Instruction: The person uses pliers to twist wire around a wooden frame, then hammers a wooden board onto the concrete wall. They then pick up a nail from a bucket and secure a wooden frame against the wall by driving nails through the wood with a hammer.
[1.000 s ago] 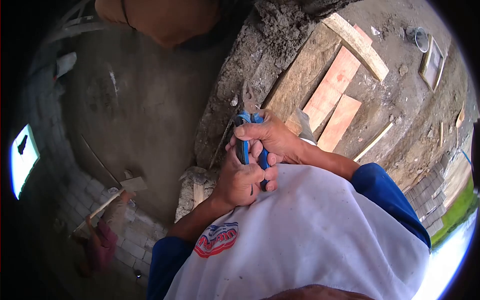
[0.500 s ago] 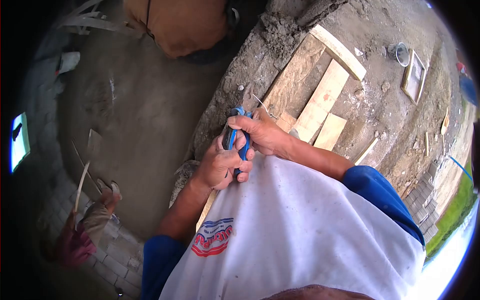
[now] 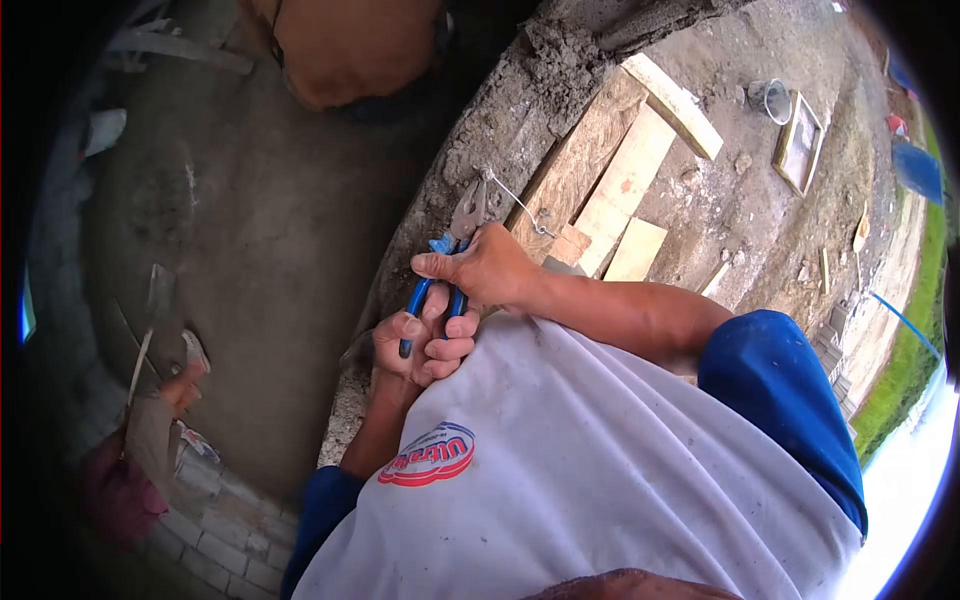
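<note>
A pair of pliers (image 3: 468, 212) with blue handles is held in front of my shirt, its metal jaws pointing away from me over a rough concrete edge (image 3: 445, 165). My left hand (image 3: 405, 345) is closed round the ends of the handles, which stand apart. Nearer the jaws, my right hand (image 3: 495, 268) grips the pliers, thumb laid across by a scrap of blue material. A thin wire (image 3: 512, 195) runs from the jaw tips to a twisted loop near the boards.
Wooden boards (image 3: 625, 175) lie on the dirt to the right, with a clear bucket (image 3: 771, 101) and a wooden frame (image 3: 799, 145) beyond. Another person (image 3: 140, 440) is at lower left by the block wall (image 3: 230, 540). A rounded brown shape (image 3: 360, 50) is at the top.
The pliers and both hands have shifted slightly left in view. The handles are spread wider, and the jaws and more of the wire now show.
</note>
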The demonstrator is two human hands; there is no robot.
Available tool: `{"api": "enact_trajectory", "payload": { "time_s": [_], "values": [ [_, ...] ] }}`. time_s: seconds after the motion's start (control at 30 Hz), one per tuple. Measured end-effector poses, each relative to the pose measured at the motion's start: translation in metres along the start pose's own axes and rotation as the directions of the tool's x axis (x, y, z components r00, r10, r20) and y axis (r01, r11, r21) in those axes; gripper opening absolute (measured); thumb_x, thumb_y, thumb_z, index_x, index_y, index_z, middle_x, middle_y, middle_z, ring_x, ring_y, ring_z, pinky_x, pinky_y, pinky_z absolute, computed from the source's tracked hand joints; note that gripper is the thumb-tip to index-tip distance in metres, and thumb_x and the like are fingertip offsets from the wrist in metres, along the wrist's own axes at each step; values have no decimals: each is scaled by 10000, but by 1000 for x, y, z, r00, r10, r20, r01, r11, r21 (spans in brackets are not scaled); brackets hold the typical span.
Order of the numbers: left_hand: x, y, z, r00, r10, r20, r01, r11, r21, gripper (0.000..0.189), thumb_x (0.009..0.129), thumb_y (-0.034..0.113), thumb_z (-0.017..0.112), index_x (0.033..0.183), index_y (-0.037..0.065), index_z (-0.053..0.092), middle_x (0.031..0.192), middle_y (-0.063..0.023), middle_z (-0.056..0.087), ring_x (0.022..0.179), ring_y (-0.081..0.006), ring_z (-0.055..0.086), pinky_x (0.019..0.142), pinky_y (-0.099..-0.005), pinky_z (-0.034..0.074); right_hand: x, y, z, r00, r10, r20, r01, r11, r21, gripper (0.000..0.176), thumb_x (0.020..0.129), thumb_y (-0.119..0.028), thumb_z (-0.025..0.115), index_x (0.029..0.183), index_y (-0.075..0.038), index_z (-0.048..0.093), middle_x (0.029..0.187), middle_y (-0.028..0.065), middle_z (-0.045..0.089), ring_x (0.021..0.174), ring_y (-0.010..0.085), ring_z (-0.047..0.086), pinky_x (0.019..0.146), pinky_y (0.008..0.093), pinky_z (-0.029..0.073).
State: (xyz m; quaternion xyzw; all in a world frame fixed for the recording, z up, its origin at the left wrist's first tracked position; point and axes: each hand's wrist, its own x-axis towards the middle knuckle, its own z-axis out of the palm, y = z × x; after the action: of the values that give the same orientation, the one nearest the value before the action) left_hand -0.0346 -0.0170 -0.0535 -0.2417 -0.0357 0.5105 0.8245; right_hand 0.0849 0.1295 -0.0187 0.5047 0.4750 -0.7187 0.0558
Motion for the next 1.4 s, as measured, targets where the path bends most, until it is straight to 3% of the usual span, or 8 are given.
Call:
{"api": "enact_trajectory", "payload": {
  "time_s": [0.13, 0.23, 0.47, 0.9, 1.07, 1.2, 1.27, 1.4],
  "values": [
    [6, -20, 1, 996, 82, 38, -87, 989, 124, 347, 832, 156, 578, 1151, 43, 496, 1126, -239, 489, 797, -230, 530, 629, -367, 531, 7, 18, -31, 980, -36, 195, 16, 995, 103, 476, 797, -455, 784, 873, 6, 691, 662, 74, 651, 577, 134, 607, 565, 302, 501],
    [-8, -25, -3, 988, 132, 74, -148, 945, 293, 465, 822, 157, 565, 1265, 34, 493, 1294, -334, 438, 962, -326, 590, 782, -461, 555, 1, 11, -85, 927, -372, 57, 321, 702, -636, 525, 785, -493, 752, 1004, -18, 703, 812, 149, 696, 717, 264, 682, 671, 383, 542],
    [-51, -18, 13, 941, 319, 115, -318, 712, 627, 509, 760, 133, 552, 1243, -19, 507, 1315, -358, 440, 979, -351, 604, 800, -450, 560, 45, 11, -88, 649, -760, 34, 451, 348, -822, 404, 823, -463, 709, 1007, -103, 706, 939, 146, 678, 881, 353, 659, 759, 444, 525],
    [-31, -34, 19, 894, 442, 77, -346, 569, 746, 366, 758, 33, 529, 1118, -35, 527, 1170, -270, 547, 899, -300, 608, 747, -424, 550, 51, -7, -53, 805, -571, -160, 119, 421, -899, 357, 896, -400, 580, 1045, -84, 653, 986, 166, 685, 1010, 368, 642, 845, 470, 522],
    [-50, -48, 16, 784, 599, 165, -213, 10, 977, 308, 760, -13, 518, 1067, 4, 518, 1144, -232, 534, 833, -219, 604, 736, -364, 544, 22, -4, -81, 792, -603, 95, 329, 291, -898, 367, 885, -384, 637, 1047, -55, 648, 1000, 168, 683, 954, 363, 652, 817, 472, 518],
    [-59, -80, 24, 606, 665, 437, -225, -383, 896, 209, 805, -42, 544, 1009, -3, 568, 1153, -189, 567, 790, -140, 602, 697, -280, 510, -4, 48, -159, 503, -854, -129, 231, 277, -933, 347, 887, -337, 654, 1057, -35, 652, 1047, 185, 662, 960, 363, 618, 857, 428, 494],
    [-65, -96, 26, 455, 830, 323, -58, -335, 941, 103, 832, 1, 590, 933, 8, 599, 1167, -159, 578, 739, -121, 595, 676, -252, 498, 10, 69, -211, 347, -918, -192, 114, 244, -963, 338, 896, -302, 645, 1114, -45, 652, 1086, 180, 654, 1043, 355, 588, 915, 422, 464],
    [-66, -122, 1, 186, 954, 233, -9, -236, 972, 118, 867, 1, 611, 985, -3, 596, 1193, -156, 554, 821, -166, 614, 706, -304, 528, 26, 61, -233, 247, -969, -21, 295, 96, -951, 377, 868, -211, 645, 1208, -47, 622, 1200, 180, 606, 1122, 363, 545, 985, 456, 413]
  ]
}}
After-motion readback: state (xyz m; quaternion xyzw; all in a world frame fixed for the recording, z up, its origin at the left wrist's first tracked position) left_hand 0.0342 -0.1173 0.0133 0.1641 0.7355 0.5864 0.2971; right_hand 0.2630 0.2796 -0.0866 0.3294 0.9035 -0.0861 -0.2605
